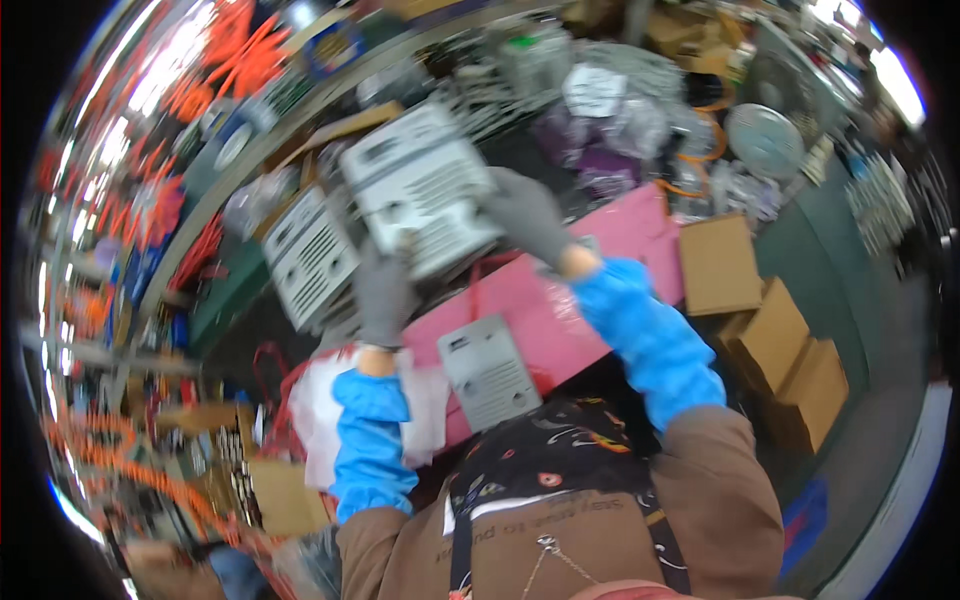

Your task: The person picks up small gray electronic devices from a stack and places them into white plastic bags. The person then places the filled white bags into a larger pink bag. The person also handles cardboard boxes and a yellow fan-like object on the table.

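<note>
My hands wear grey gloves and blue sleeve covers. Between them is a light grey slotted metal panel, tilted above the bench. My right hand closes on its right edge, and my left hand grips it at the lower left edge, the thumb over its face. Motion blurs the fingertips. Left of it lies a stack of similar slotted panels. A smaller grey slotted panel rests on a pink sheet or bag close to my body.
Open cardboard boxes stand on the right of the green bench. Clear plastic bags and a round metal disc lie at the back. White wrapping sits at the near left, and a shelf with orange parts runs behind.
</note>
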Demonstrator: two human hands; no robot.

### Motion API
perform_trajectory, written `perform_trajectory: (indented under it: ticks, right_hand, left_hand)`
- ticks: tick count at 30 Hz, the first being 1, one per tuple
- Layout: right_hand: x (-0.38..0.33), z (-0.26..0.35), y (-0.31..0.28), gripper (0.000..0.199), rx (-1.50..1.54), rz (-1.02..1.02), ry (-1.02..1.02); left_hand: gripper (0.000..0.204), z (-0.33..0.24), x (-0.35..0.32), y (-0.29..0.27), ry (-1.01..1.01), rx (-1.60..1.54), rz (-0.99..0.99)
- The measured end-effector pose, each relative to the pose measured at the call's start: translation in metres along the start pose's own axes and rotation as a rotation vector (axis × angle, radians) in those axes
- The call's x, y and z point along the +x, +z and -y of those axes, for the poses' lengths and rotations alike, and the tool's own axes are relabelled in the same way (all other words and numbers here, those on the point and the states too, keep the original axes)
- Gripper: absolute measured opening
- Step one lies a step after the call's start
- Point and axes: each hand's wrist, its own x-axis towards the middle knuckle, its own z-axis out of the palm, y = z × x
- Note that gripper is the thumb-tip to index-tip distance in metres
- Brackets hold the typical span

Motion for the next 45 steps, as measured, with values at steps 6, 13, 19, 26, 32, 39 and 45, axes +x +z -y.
perform_trajectory:
  ticks: [6, 13, 19, 26, 32, 39, 45]
  right_hand:
    - [0.1, -0.006, 0.012, 0.049, -0.605, 0.15, -0.023]
    - [0.123, -0.017, 0.006, 0.049, -0.639, 0.175, -0.045]
    - [0.116, -0.036, -0.008, 0.037, -0.505, 0.029, -0.16]
    - [0.0, -0.184, -0.069, 0.047, -0.761, 0.182, 0.054]
    - [-0.07, -0.276, -0.06, 0.071, -0.952, 0.196, -0.124]
    - [-0.073, -0.271, -0.046, 0.066, -1.212, 0.156, -0.181]
    - [-0.089, -0.264, -0.058, 0.072, -1.083, 0.161, 0.185]
  left_hand:
    - [0.056, 0.026, 0.091, 0.004, 0.245, 0.414, -0.161]
    - [0.055, 0.021, 0.113, 0.007, -0.055, 0.577, 0.024]
    - [0.055, 0.014, 0.108, 0.003, -0.222, 0.623, 0.127]
    - [0.053, -0.033, 0.065, 0.02, 0.024, 0.719, -0.403]
    - [0.05, -0.062, 0.0, 0.061, 0.209, 0.424, -0.183]
    - [0.051, -0.043, -0.035, 0.105, 0.167, 0.365, 0.133]
    - [0.05, -0.022, -0.073, 0.129, 0.023, 0.346, 0.286]
